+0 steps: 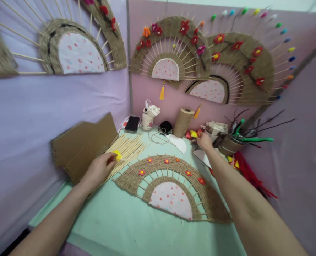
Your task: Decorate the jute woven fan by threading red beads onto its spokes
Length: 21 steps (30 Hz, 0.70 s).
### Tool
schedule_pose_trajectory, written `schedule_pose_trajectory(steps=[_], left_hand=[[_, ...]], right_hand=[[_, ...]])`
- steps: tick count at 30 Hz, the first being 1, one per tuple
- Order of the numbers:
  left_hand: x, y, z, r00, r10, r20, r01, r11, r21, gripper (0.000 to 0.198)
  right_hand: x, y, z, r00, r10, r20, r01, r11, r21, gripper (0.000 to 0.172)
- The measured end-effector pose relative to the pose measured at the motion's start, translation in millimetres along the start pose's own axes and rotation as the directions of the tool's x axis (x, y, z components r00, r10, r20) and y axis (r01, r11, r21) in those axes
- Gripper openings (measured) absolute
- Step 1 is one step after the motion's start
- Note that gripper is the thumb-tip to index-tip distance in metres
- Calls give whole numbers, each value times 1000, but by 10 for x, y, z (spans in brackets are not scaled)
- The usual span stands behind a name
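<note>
At far left, a folded piece of brown cardboard [87, 147] leans by the lilac cloth wall. Just in front of it, the left hand [101, 167] pinches a small yellow piece [117, 155], apparently in clear wrapping, between thumb and fingers, above a spread of thin wooden sticks [131, 145]. Behind the sticks lies a black phone [132, 123]. In the middle, a half-round woven fan [171, 199] with red flowers lies flat on the pale green tablecloth [128, 224]. Behind it stands a spool of brown twine [184, 122]. Just right of the spool, the right hand [204, 141] reaches to small red and yellow packets [193, 134], fingers bent; whether they grip one, I cannot tell. Farther right, green-handled tools [256, 139] stick out of a brown container [229, 145].
</note>
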<state>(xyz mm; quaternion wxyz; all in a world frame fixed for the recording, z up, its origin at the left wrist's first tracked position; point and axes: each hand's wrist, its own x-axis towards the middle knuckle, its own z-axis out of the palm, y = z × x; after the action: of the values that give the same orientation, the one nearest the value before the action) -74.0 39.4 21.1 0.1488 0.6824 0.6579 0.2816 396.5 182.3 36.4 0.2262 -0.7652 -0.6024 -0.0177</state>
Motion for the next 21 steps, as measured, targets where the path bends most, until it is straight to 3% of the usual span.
schedule_pose_trajectory(steps=[3, 5, 7, 9, 11, 14, 18, 21], left_hand=[[33, 74, -7, 994, -104, -16, 100, 981, -168, 30], [60, 171, -17, 980, -196, -19, 178, 923, -340, 30], [86, 340, -24, 962, -273, 25, 243, 807, -538, 29], [100, 587, -22, 944, -302, 131, 301, 628, -718, 30], [89, 886, 0, 933, -224, 283, 358, 470, -807, 31], [15, 1315, 98, 866, -55, 498, 487, 322, -812, 29], [-156, 1647, 353, 770, 121, 626, 593, 226, -773, 22], [-307, 1733, 569, 788, 146, 598, 556, 250, -793, 23]], right_hand=[[-90, -80, -59, 999, -26, -22, 27, 999, 26, 25], [-204, -188, -163, 990, -118, -73, 126, 986, 112, 26], [-424, -355, -317, 972, -214, -96, 231, 945, 231, 27], [-754, -573, -499, 949, -307, -67, 308, 871, 382, 25], [-1139, -801, -666, 912, -409, -37, 361, 756, 546, 26], [-1649, -1036, -808, 883, -469, 16, 306, 601, 739, 35], [-2043, -1001, -807, 933, -351, 79, 106, 477, 872, 20], [-2207, -861, -764, 977, -183, 110, -19, 439, 898, 13]])
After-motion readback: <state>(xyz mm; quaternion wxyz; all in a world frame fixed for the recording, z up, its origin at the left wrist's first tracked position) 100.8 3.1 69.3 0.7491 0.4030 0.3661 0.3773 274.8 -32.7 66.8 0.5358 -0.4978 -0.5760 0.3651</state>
